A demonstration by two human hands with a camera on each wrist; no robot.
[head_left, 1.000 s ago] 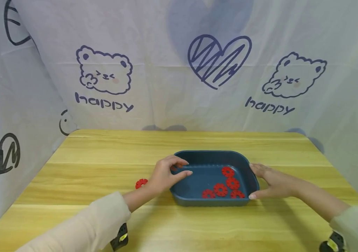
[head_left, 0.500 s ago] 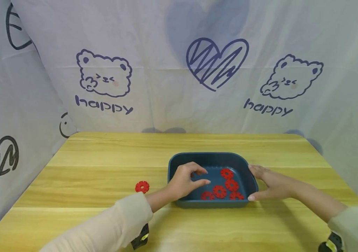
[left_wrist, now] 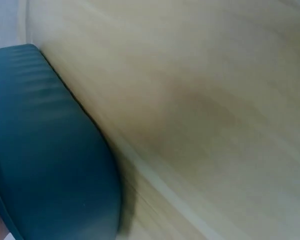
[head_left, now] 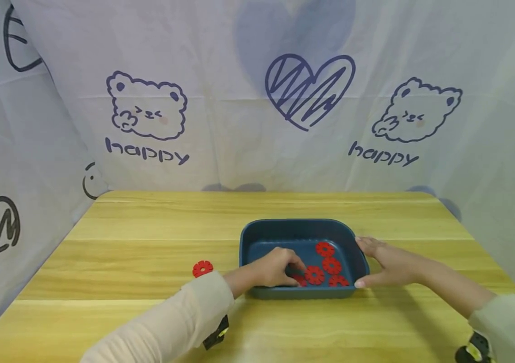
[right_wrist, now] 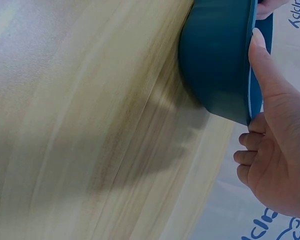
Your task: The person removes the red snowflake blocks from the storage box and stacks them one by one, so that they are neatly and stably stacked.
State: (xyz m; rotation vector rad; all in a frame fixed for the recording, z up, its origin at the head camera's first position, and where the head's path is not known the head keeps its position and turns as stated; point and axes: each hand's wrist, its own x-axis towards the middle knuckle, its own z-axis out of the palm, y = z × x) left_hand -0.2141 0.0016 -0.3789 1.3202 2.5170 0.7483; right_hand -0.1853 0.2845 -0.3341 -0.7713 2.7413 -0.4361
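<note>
Pale cloth backdrop (head_left: 228, 45) hanging behind wooden table (head_left: 135, 222), level crease and soft upright folds running through it. Dark blue striped heart (head_left: 311, 91) showing near middle, overlapping larger, fainter blue heart (head_left: 257, 40). Line-drawn bear faces (head_left: 148, 108) flanking striped heart, "happy" lettering (head_left: 147, 152) sitting under each. Left cloth wall (head_left: 35, 131) slanting toward viewer, bearing black outlines. Table displaying yellowish lengthwise grain, rounding at far corners. Diffuse light spreading over tabletop, soft shadow (head_left: 416, 315) stretching across its right side.
</note>
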